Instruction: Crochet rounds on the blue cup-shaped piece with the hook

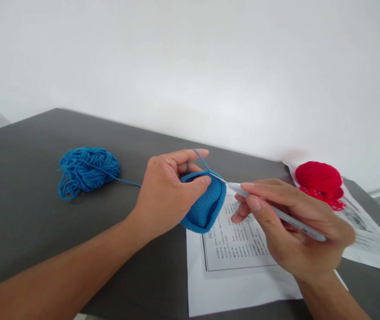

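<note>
A blue crocheted piece [200, 209], cupped with a raised rim, is pinched by its upper left edge in my left hand [166, 191]. Blue working yarn [201, 160] runs over the raised index finger of that hand down to the rim. My right hand [296, 222] grips a crochet hook [286, 218] with a pale grey handle, held like a pen. The hook's thin metal tip meets the rim where the yarn joins it. Fingers of my left hand behind the piece are partly hidden.
A loose blue yarn skein [88, 171] lies at left on the dark grey table [30, 213], its strand leading to my left hand. Printed paper [223, 289] lies beneath my hands. At right, a red yarn ball [318, 178] rests on another sheet [376, 249]. A white wall [183, 66] stands behind.
</note>
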Motion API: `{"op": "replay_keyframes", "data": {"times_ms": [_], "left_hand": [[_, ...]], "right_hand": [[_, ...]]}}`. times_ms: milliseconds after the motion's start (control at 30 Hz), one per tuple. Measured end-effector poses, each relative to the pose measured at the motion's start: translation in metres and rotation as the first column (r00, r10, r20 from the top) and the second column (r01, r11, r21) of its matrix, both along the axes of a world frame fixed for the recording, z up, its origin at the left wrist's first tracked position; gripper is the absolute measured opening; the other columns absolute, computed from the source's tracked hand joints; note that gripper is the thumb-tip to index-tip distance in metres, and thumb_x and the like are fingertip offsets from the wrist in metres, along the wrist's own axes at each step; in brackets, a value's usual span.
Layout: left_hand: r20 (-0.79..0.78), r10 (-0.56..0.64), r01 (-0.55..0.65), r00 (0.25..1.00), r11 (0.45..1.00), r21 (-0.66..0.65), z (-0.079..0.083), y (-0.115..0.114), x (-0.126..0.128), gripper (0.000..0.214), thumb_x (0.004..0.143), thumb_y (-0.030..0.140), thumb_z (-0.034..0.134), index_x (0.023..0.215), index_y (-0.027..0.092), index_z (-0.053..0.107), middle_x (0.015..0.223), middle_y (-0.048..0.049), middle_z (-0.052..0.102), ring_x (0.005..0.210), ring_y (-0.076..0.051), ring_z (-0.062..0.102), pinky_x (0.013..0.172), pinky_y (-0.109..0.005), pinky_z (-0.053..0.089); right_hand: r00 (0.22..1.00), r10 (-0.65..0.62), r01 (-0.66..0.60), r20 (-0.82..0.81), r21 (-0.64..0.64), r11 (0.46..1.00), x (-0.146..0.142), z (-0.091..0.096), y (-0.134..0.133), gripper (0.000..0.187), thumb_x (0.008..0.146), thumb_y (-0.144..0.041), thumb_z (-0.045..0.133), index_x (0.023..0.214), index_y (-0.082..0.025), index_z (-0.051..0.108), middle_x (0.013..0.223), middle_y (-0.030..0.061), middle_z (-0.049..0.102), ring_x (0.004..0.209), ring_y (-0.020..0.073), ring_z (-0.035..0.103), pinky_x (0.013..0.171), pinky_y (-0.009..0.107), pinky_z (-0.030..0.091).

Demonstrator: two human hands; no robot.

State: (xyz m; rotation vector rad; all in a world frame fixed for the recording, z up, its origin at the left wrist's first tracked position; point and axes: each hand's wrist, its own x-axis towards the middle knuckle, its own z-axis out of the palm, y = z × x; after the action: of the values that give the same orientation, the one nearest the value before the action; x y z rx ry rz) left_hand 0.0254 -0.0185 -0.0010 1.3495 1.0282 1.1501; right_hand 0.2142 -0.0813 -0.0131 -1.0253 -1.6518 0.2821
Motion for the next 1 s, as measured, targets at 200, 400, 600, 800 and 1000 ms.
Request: {"op": "replay_keyframes", "data": {"times_ms": [200,400,600,800,1000], "left_hand": [[-0.021,-0.036,0.036,0.999,0.999,0.009,0.002,-0.005,0.003,0.047,0.073,0.017,0.077,0.120,0.012,0.076,0.071,0.0022,0.074,0.060,-0.012,0.063,0.057,-0.020,0.050],[0.130,-0.070,0.072,0.989,0.997,-0.007,-0.004,-0.005,0.002,0.047,0.073,0.016,0.082,0.120,0.014,0.077,0.075,0.0022,0.076,0.064,-0.011,0.065,0.061,-0.019,0.051],[0.305,-0.104,0.118,0.947,0.993,-0.030,-0.009,-0.006,0.003,0.051,0.074,0.019,0.089,0.123,0.015,0.075,0.084,-0.0011,0.082,0.076,-0.014,0.073,0.073,-0.022,0.057],[0.400,-0.089,0.120,0.912,0.991,-0.054,-0.010,-0.005,0.007,0.046,0.073,0.017,0.090,0.117,0.013,0.075,0.080,-0.0019,0.082,0.082,-0.016,0.076,0.076,-0.024,0.060],[0.541,-0.061,0.193,0.839,0.963,-0.190,-0.005,-0.004,0.006,0.051,0.067,0.014,0.094,0.114,0.010,0.075,0.077,-0.0052,0.081,0.069,-0.016,0.074,0.065,-0.024,0.062]], "right_hand": [[0.997,0.040,-0.041,0.065,0.020,0.999,-0.007,-0.003,0.001,0.043,0.084,-0.006,0.076,0.119,-0.031,0.078,0.091,0.0044,0.079,0.061,0.0169,0.071,0.048,0.031,0.059],[0.968,0.042,-0.066,-0.247,-0.088,0.994,-0.017,-0.007,0.000,0.027,0.093,-0.012,0.071,0.111,-0.029,0.079,0.088,0.0016,0.076,0.061,0.0143,0.074,0.054,0.028,0.062],[0.834,0.116,-0.253,-0.539,-0.186,0.949,-0.018,-0.008,0.005,0.012,0.096,-0.021,0.070,0.103,-0.021,0.079,0.079,0.0026,0.077,0.053,0.0152,0.072,0.047,0.026,0.060],[0.926,0.080,-0.112,-0.368,-0.064,0.992,-0.022,-0.009,0.002,0.018,0.096,-0.013,0.066,0.107,-0.022,0.077,0.082,0.0019,0.075,0.055,0.0135,0.071,0.050,0.028,0.062],[0.931,-0.153,0.040,0.331,0.325,0.945,-0.027,-0.003,-0.008,0.040,0.086,0.000,0.071,0.122,-0.015,0.070,0.105,0.0130,0.075,0.087,0.0206,0.076,0.069,0.030,0.065]]}}
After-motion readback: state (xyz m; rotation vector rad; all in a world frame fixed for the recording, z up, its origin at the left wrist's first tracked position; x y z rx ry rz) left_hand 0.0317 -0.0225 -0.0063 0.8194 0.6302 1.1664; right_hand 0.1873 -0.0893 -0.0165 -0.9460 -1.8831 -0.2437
